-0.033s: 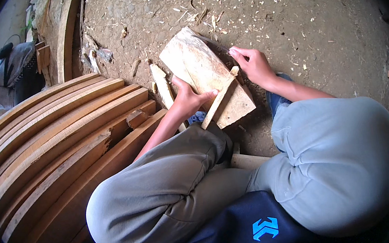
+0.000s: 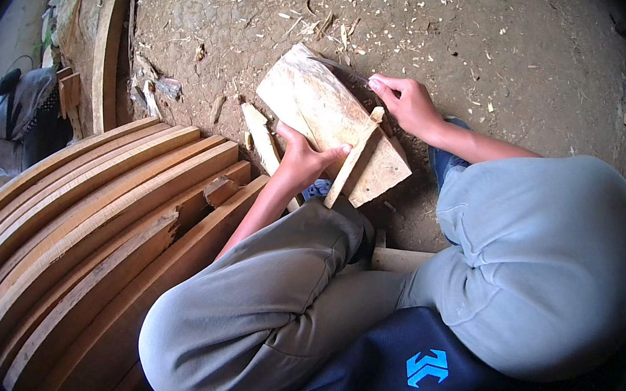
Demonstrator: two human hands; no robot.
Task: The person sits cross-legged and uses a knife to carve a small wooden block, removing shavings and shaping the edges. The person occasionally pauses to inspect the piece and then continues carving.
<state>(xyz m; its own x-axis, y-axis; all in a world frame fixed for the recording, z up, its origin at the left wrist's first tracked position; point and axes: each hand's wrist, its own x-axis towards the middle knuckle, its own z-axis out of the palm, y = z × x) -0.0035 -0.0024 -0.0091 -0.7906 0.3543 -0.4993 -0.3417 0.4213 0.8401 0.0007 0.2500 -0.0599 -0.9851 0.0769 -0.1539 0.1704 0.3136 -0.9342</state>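
A thick, pale wooden block (image 2: 306,93) lies on the ground in front of me, tilted toward the upper left. My left hand (image 2: 302,160) grips its left edge, with the thumb laid across the top. That thumb's tip reaches a narrow wooden stick (image 2: 355,157) lying slantwise over the block's near part. My right hand (image 2: 406,105), beyond the block's right side, is closed on a knife with a thin dark blade (image 2: 344,69). The blade points up and left, over the block's far right edge; its handle is mostly hidden in my fingers.
Long sawn boards (image 2: 101,210) are stacked at my left. A split wood piece (image 2: 262,136) lies left of the block. Wood chips (image 2: 344,36) litter the dirt floor (image 2: 526,43). Another person (image 2: 15,120) is at the far left. My bent knees flank the near side.
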